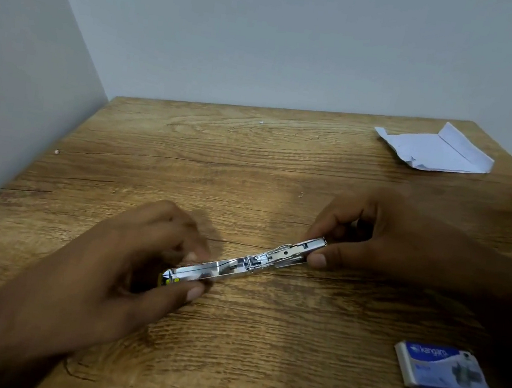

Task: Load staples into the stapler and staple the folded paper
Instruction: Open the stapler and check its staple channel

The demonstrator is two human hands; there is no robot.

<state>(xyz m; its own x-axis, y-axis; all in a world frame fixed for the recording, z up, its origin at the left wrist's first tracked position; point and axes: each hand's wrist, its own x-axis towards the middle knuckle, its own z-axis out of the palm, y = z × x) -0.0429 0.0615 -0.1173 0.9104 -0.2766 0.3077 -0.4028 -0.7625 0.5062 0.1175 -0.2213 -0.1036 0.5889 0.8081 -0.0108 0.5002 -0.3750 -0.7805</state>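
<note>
With your left hand (143, 263) and right hand (368, 240) each pinching an end of the opened stapler (246, 262) over the table (253, 148), keep it level so the channel faces up for staples.

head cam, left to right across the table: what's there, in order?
left hand → stapler, opened flat, held at both ends → right hand → folded paper at the far edge, staple box near.
</note>
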